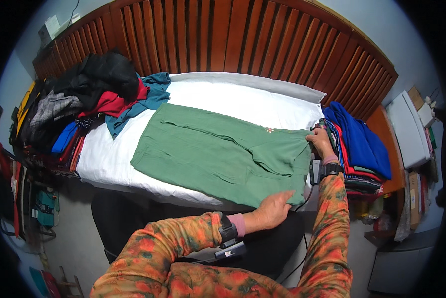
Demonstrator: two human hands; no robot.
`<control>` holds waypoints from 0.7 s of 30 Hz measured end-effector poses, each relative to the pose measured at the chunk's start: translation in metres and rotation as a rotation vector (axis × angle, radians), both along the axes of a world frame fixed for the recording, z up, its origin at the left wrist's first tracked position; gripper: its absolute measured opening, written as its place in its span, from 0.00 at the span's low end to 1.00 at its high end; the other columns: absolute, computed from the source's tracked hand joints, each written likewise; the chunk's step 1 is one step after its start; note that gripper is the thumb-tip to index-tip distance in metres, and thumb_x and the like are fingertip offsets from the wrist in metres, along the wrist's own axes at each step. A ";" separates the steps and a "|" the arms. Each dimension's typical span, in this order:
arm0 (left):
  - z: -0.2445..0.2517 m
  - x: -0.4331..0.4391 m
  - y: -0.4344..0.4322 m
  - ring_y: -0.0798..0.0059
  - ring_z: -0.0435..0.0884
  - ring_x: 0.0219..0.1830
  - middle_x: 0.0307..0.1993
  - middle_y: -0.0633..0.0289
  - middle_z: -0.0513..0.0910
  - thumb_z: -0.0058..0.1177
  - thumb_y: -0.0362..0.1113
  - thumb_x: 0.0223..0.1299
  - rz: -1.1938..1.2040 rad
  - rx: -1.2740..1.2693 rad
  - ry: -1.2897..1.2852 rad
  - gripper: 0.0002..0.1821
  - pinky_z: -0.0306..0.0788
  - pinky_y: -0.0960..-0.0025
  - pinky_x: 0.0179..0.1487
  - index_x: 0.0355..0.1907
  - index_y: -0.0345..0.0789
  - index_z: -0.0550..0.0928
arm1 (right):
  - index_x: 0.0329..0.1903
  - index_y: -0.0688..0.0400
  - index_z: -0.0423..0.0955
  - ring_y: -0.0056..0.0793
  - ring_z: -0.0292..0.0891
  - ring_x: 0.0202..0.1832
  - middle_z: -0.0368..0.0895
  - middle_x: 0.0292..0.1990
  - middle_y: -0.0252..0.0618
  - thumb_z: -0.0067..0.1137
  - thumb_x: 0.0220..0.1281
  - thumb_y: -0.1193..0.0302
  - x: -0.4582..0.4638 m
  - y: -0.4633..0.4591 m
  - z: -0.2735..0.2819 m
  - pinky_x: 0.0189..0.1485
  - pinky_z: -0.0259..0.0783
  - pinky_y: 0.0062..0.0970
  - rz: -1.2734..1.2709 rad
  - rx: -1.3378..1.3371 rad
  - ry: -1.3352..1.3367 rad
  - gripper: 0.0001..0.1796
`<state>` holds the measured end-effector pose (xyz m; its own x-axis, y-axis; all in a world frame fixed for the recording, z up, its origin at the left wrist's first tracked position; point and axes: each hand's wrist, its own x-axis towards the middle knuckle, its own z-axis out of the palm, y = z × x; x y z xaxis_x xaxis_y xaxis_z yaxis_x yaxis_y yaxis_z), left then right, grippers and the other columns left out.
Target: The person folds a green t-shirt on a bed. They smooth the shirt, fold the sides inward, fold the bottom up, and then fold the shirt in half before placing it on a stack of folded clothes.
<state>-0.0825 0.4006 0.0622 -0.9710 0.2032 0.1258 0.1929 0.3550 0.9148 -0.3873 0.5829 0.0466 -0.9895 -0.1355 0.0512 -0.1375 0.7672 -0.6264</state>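
A pair of green trousers lies flat across the white sheet, legs towards the left and waist end at the right. A small flower decoration shows near its upper edge. My right hand pinches the upper corner of the waist end between thumb and fingers. My left hand is at the lower corner of the same end, its fingers on the cloth; the fingertips are partly hidden, and the grip there is unclear. Each wrist wears a black strap with a device on it.
A folded stack topped with a blue garment stands at the right. At the left is a heap of clothes, with a teal garment beside it. A slatted wooden headboard runs behind. Dark cables hang near my arms.
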 end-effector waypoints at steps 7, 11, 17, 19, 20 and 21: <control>0.037 0.011 -0.043 0.39 0.79 0.54 0.52 0.39 0.81 0.49 0.26 0.60 0.001 0.217 0.088 0.27 0.75 0.55 0.59 0.65 0.32 0.73 | 0.27 0.56 0.73 0.21 0.69 0.20 0.70 0.20 0.29 0.64 0.55 0.72 0.046 -0.035 0.077 0.17 0.61 0.26 0.032 -0.448 -0.236 0.08; 0.059 0.015 -0.084 0.58 0.84 0.53 0.52 0.44 0.83 0.45 0.28 0.69 0.052 0.389 0.200 0.22 0.75 0.65 0.58 0.65 0.35 0.75 | 0.29 0.56 0.74 0.22 0.70 0.19 0.74 0.23 0.29 0.62 0.59 0.71 0.057 -0.086 0.112 0.19 0.68 0.24 0.077 -0.522 -0.184 0.06; 0.078 0.036 -0.170 0.81 0.76 0.57 0.55 0.64 0.82 0.42 0.31 0.77 0.098 0.606 0.077 0.21 0.68 0.74 0.65 0.69 0.30 0.72 | 0.33 0.56 0.75 0.22 0.76 0.22 0.77 0.25 0.31 0.62 0.61 0.72 0.062 -0.191 0.143 0.21 0.75 0.25 0.245 -0.603 -0.189 0.05; 0.078 0.044 -0.197 0.81 0.76 0.57 0.54 0.64 0.82 0.41 0.30 0.77 0.152 0.711 0.075 0.21 0.69 0.73 0.65 0.69 0.31 0.72 | 0.33 0.57 0.75 0.23 0.77 0.24 0.77 0.26 0.32 0.62 0.61 0.72 0.065 -0.233 0.146 0.23 0.78 0.26 0.301 -0.620 -0.206 0.05; 0.075 0.050 -0.212 0.83 0.76 0.54 0.52 0.66 0.82 0.43 0.29 0.76 0.185 0.707 0.126 0.21 0.70 0.75 0.62 0.68 0.32 0.74 | 0.34 0.58 0.74 0.24 0.77 0.25 0.77 0.28 0.33 0.62 0.61 0.73 0.067 -0.255 0.146 0.25 0.81 0.27 0.312 -0.612 -0.216 0.05; 0.070 0.055 -0.227 0.83 0.76 0.54 0.52 0.66 0.82 0.43 0.29 0.76 0.233 0.717 0.085 0.21 0.70 0.75 0.62 0.68 0.32 0.74 | 0.34 0.58 0.74 0.24 0.77 0.25 0.77 0.27 0.33 0.62 0.61 0.73 0.068 -0.278 0.144 0.24 0.81 0.28 0.306 -0.601 -0.222 0.05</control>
<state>-0.0279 0.1739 0.1325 -0.9600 -0.1656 0.2260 0.2656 -0.2812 0.9222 -0.3190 0.3050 0.1907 -0.9073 -0.4205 0.0063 -0.1118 0.2269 -0.9675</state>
